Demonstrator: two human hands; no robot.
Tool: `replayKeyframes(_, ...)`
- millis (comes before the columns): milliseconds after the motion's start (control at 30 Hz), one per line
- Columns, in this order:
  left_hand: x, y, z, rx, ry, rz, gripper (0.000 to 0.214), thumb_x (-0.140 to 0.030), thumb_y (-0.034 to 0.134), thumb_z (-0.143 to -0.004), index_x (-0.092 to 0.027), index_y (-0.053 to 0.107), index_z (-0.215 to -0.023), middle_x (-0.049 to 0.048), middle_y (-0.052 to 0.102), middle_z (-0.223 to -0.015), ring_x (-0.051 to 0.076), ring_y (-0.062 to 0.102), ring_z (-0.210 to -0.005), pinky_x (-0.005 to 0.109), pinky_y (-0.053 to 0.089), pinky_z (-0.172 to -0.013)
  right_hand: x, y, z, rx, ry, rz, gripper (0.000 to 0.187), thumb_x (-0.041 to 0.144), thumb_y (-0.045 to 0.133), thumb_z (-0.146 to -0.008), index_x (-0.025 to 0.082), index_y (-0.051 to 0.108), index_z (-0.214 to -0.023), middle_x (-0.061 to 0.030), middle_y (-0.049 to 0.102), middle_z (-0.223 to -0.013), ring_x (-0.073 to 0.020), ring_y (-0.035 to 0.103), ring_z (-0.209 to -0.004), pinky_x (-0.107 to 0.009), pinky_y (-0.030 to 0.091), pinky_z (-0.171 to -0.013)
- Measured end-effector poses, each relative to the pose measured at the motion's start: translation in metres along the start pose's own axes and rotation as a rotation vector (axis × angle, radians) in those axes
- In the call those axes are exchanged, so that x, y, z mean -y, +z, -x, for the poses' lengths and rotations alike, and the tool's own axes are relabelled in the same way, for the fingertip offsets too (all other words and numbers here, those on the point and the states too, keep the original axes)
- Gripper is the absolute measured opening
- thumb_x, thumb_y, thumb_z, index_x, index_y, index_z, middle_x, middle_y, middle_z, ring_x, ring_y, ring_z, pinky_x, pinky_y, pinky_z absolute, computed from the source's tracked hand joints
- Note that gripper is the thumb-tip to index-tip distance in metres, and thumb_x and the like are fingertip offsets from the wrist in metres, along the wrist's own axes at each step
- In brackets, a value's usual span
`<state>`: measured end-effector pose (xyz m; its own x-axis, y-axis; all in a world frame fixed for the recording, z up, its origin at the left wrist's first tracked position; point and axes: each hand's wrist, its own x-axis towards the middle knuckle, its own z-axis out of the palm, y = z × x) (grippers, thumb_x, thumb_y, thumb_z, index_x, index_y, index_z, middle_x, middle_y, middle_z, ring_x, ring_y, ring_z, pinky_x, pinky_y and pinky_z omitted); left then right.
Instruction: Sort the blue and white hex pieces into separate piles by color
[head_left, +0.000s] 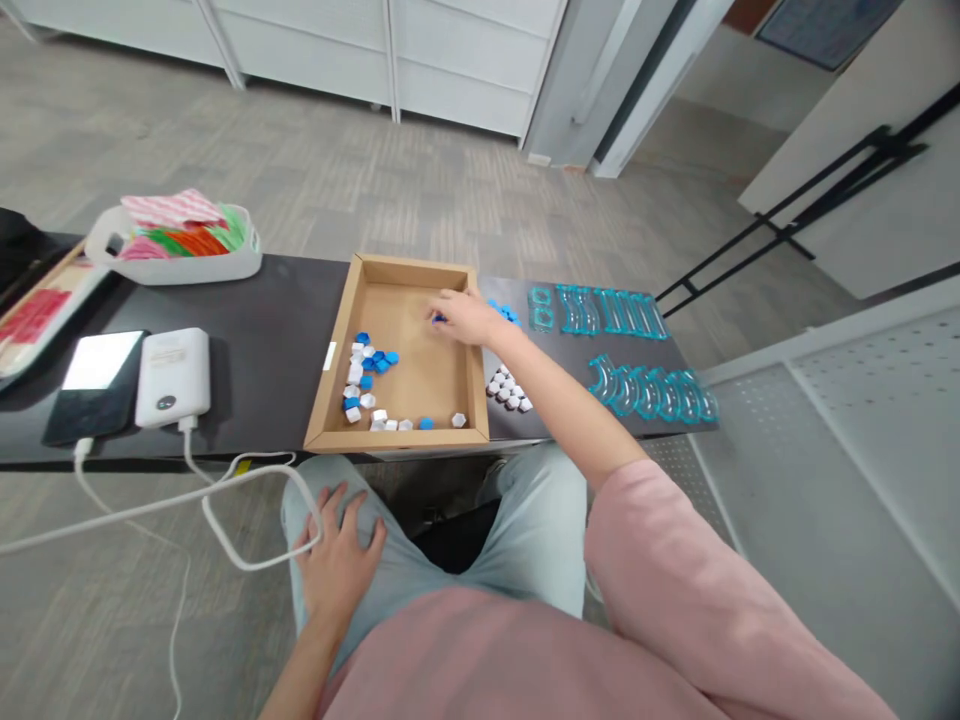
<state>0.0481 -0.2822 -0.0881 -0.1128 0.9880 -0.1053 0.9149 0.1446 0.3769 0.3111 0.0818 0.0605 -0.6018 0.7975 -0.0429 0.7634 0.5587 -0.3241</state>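
My right hand (465, 316) reaches over the right wall of a shallow cardboard tray (330, 385) and pinches a small blue piece (438, 318) above the tray floor. Several small blue and white hexagonal pieces (367, 378) lie along the tray's left and front. To the right of the tray sit a cluster of white pieces (508, 390) and a few blue pieces (507, 312) on the black table (277, 340). My left hand (337, 555) rests flat on my left thigh, fingers spread, holding nothing.
Clear turquoise curved pieces (649, 392) and straight pieces (600, 310) lie in rows at the table's right. A white power bank (174, 377) and a phone (96, 385) with white cables lie at the left. A white basket (176, 262) of coloured packets stands behind them.
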Motion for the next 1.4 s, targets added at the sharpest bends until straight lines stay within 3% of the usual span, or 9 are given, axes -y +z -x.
replayKeyframes(133,-0.001,0.006,0.0,-0.05,0.025,-0.031,0.047,-0.046,0.064,-0.105,-0.049,0.082,-0.148,0.0112,0.071,-0.167,0.051,0.051,-0.169,0.078,0.046,-0.125,-0.044,-0.014,0.053,-0.355,0.017,-0.421,0.024,0.028,0.066,-0.111,0.028,0.083,-0.128,-0.0096,0.073,-0.134,-0.0265,0.072,-0.117,-0.042,0.053,-0.108)
replayKeyframes(233,-0.006,0.009,0.0,-0.059,0.038,-0.042,0.045,-0.046,0.058,-0.109,-0.043,0.081,-0.148,0.0149,0.067,-0.17,0.051,0.051,-0.17,0.078,0.047,-0.123,-0.083,-0.006,0.106,-0.575,0.213,-0.561,0.022,0.034,0.07,-0.107,0.026,0.085,-0.121,-0.01,0.071,-0.121,-0.0271,0.071,-0.109,-0.044,0.057,-0.102)
replayKeyframes(333,-0.013,0.009,-0.004,-0.043,0.043,-0.024,0.043,-0.046,0.062,-0.107,-0.047,0.082,-0.145,0.0117,0.071,-0.166,0.051,0.051,-0.169,0.077,0.048,-0.122,-0.106,0.014,0.143,-0.628,0.398,-0.654,0.018,0.033,0.073,-0.098,0.024,0.083,-0.111,-0.0114,0.071,-0.119,-0.0259,0.07,-0.101,-0.047,0.058,-0.102)
replayKeyframes(400,-0.017,0.007,-0.006,-0.035,0.049,-0.023,0.042,-0.045,0.064,-0.105,-0.048,0.084,-0.142,0.0111,0.073,-0.163,0.052,0.051,-0.168,0.077,0.047,-0.122,-0.112,0.027,0.153,-0.641,0.465,-0.706,0.012,0.033,0.074,-0.094,0.026,0.078,-0.103,-0.0124,0.073,-0.12,-0.0269,0.071,-0.1,-0.049,0.058,-0.103)
replayKeyframes(533,-0.021,0.005,-0.007,-0.005,0.042,-0.047,0.041,-0.045,0.061,-0.106,-0.044,0.087,-0.138,0.0143,0.07,-0.166,0.055,0.051,-0.167,0.078,0.047,-0.122,-0.111,0.043,0.149,-0.64,0.499,-0.703,0.008,0.037,0.075,-0.091,0.032,0.07,-0.095,-0.012,0.075,-0.118,-0.0311,0.071,-0.102,-0.052,0.058,-0.099)
replayKeyframes(667,-0.022,0.003,-0.006,-0.036,0.04,-0.058,0.039,-0.043,0.062,-0.106,-0.047,0.086,-0.137,0.0111,0.074,-0.161,0.051,0.054,-0.166,0.076,0.049,-0.12,-0.107,0.052,0.141,-0.596,0.476,-0.607,0.009,0.041,0.072,-0.089,0.034,0.068,-0.093,-0.0112,0.076,-0.114,-0.0326,0.069,-0.106,-0.052,0.055,-0.101)
replayKeyframes(933,-0.019,0.004,-0.006,0.027,0.021,-0.051,0.041,-0.046,0.056,-0.11,-0.043,0.084,-0.14,0.0134,0.065,-0.172,0.051,0.048,-0.171,0.077,0.048,-0.121,-0.105,0.064,0.141,-0.636,0.53,-0.6,0.025,0.052,0.073,-0.085,0.037,0.055,-0.094,-0.0101,0.079,-0.111,-0.0354,0.072,-0.106,-0.054,0.054,-0.099)
replayKeyframes(1200,-0.013,0.022,-0.003,-0.074,0.04,-0.111,0.037,-0.039,0.059,-0.108,-0.04,0.083,-0.136,0.0107,0.069,-0.169,0.044,0.052,-0.168,0.068,0.053,-0.119,-0.103,0.06,0.143,-0.656,0.575,-0.575,0.031,0.066,0.072,-0.084,0.039,0.058,-0.089,-0.0086,0.078,-0.1,-0.0366,0.07,-0.101,-0.055,0.057,-0.097)
replayKeyframes(1400,-0.011,0.03,-0.001,-0.114,0.045,-0.018,0.038,-0.034,0.061,-0.107,-0.038,0.087,-0.134,0.0115,0.068,-0.169,0.04,0.05,-0.17,0.064,0.049,-0.129,-0.081,0.044,0.139,-0.811,0.584,-0.571,0.03,0.064,0.067,-0.087,0.036,0.056,-0.09,-0.007,0.071,-0.093,-0.0292,0.065,-0.085,-0.045,0.057,-0.081)
